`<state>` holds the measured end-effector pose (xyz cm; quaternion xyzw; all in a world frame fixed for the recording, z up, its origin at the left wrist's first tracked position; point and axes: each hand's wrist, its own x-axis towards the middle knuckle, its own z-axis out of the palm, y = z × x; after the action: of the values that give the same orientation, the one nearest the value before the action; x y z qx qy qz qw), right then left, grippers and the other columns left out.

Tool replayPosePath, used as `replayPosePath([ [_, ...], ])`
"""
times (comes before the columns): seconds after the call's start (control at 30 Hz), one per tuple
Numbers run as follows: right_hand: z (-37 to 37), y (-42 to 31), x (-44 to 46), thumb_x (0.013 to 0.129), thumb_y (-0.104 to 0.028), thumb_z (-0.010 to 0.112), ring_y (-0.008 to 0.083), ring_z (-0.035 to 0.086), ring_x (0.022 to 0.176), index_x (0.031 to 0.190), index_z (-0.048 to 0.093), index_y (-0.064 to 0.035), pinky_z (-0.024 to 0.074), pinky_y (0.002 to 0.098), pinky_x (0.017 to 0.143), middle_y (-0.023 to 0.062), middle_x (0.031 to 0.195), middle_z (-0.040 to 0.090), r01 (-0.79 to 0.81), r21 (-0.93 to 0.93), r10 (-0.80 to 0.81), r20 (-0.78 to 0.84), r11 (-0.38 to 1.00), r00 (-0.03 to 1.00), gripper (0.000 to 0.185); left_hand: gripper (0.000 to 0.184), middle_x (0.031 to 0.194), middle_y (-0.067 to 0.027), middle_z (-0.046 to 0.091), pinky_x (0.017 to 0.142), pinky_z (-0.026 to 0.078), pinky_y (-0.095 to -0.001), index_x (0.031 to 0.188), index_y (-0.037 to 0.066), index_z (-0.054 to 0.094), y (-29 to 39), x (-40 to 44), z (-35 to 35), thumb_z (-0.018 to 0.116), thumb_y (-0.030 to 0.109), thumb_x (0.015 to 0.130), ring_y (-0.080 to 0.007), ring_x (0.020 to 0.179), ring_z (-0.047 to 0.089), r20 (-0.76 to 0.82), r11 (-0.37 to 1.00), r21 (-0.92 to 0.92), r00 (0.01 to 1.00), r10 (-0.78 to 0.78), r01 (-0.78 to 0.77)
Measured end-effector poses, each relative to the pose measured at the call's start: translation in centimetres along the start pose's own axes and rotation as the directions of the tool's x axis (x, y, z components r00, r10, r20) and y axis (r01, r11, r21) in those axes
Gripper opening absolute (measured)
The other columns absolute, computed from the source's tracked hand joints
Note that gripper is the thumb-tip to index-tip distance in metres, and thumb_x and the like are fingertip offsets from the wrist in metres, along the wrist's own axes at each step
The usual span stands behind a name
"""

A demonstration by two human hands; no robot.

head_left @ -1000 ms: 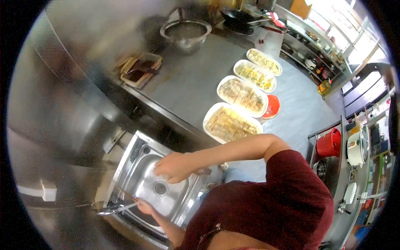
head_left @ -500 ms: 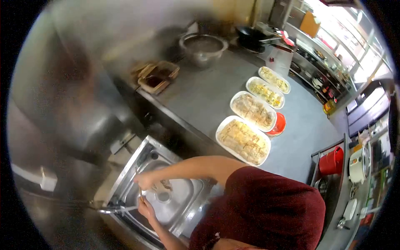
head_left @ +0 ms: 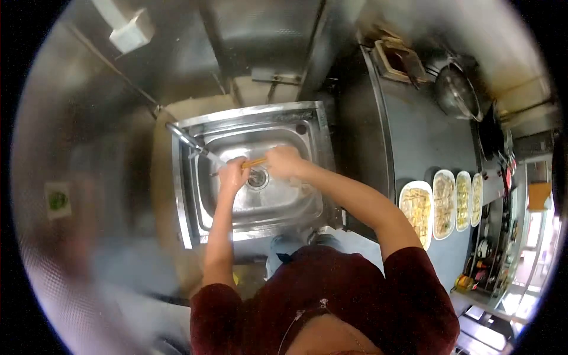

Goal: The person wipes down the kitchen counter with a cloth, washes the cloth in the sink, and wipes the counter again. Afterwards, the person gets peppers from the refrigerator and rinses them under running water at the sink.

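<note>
Both of my hands are over the stainless steel sink (head_left: pixel 254 219). My left hand (head_left: pixel 234 173) is closed around one end of a thin yellow-brown stick (head_left: pixel 254 163), which looks wooden; its exact kind is unclear. On the stick's other end my right hand (head_left: pixel 283 161) is also closed, with its fingers mostly hidden. The metal tap (head_left: pixel 188 139) reaches in from the upper left, and a whitish streak, seemingly water, runs from its spout to my left hand. Below the hands lies the drain (head_left: pixel 257 178).
To the right, a grey counter (head_left: pixel 408 142) bears several white oval dishes of food, the nearest dish (head_left: pixel 416 213) close to its edge. Toward the back are a rectangular container (head_left: pixel 402 59) and a metal bowl (head_left: pixel 457 92). A white box (head_left: pixel 131 32) hangs at upper left.
My view has turned from the counter to the sink, which is now nearer the middle. Both hands stay together over the sink on the stick, which now lies nearly level across the view.
</note>
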<state>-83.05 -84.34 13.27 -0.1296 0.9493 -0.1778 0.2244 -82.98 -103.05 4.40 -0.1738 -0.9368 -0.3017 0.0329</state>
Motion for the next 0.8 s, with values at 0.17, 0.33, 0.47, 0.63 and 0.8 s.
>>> replayPosePath([
  [0.17, 1.1, 0.7, -0.2, 0.075, -0.023, 0.053, 0.0294, 0.061, 0.078, 0.085, 0.064, -0.0058, 0.0491, 0.0395, 0.069, 0.0143, 0.082, 0.063, -0.116, -0.108, 0.115, -0.013, 0.987, 0.993, 0.022, 0.017, 0.071, -0.0115, 0.059, 0.058, 0.046, -0.0409, 0.082, 0.01, 0.061, -0.1, -0.8, 1.0, 0.057, 0.022, 0.069, -0.0288, 0.07, 0.059, 0.021, 0.996, 0.035, 0.997, 0.08, -0.081],
  [0.33, -2.3, 3.8, -1.7, 0.08, -0.025, 0.05, 0.0301, 0.062, 0.077, 0.089, 0.063, -0.0057, 0.0496, 0.0397, 0.068, 0.0141, 0.084, 0.063, -0.145, -0.222, 0.145, -0.017, 0.964, 0.989, 0.025, 0.017, 0.07, -0.0115, 0.06, 0.059, 0.047, -0.0405, 0.078, 0.009, 0.061, -3.5, -1.1, 0.7, 0.055, 0.024, 0.075, -0.0291, 0.069, 0.059, 0.084, 0.942, 0.274, 0.971, -0.225, 0.195],
  [0.47, -5.0, 4.7, -3.4, 0.078, -0.025, 0.051, 0.031, 0.062, 0.077, 0.083, 0.064, -0.006, 0.0499, 0.0414, 0.066, 0.0142, 0.083, 0.063, -0.197, -0.221, 0.18, -0.098, 0.955, 0.979, 0.023, 0.031, 0.084, -0.0215, 0.059, 0.069, 0.046, -0.0439, 0.091, -0.001, 0.056, -9.8, -1.2, 1.8, 0.059, 0.024, 0.073, -0.0365, 0.077, 0.057, -0.481, 0.904, 0.048, 0.803, -0.352, 0.424],
  [0.63, -6.5, 3.6, -6.3, 0.071, -0.007, 0.052, 0.0277, 0.063, 0.071, 0.075, 0.064, -0.0038, 0.0514, 0.0392, 0.06, 0.015, 0.078, 0.064, -0.146, -0.306, 0.127, -0.083, 0.941, 0.988, 0.013, 0.032, 0.085, -0.0159, 0.062, 0.073, 0.045, -0.0367, 0.097, -0.004, 0.059, -17.1, 2.7, 2.7, 0.049, 0.015, 0.072, -0.0258, 0.081, 0.059, -0.419, 0.679, -0.568, 0.546, -0.725, 0.466],
  [0.8, -9.9, 0.5, -11.8, 0.067, -0.006, 0.052, 0.0296, 0.062, 0.068, 0.07, 0.061, -0.0034, 0.05, 0.0405, 0.058, 0.0147, 0.069, 0.061, 0.051, -0.242, -0.113, -0.247, 0.969, 0.963, 0.01, 0.054, 0.124, -0.0223, 0.042, 0.093, 0.035, -0.0417, 0.121, -0.002, 0.041, -16.6, 1.6, 3.1, 0.053, 0.031, 0.081, -0.0347, 0.111, 0.044, -0.304, 0.891, -0.028, 0.845, -0.439, 0.453],
])
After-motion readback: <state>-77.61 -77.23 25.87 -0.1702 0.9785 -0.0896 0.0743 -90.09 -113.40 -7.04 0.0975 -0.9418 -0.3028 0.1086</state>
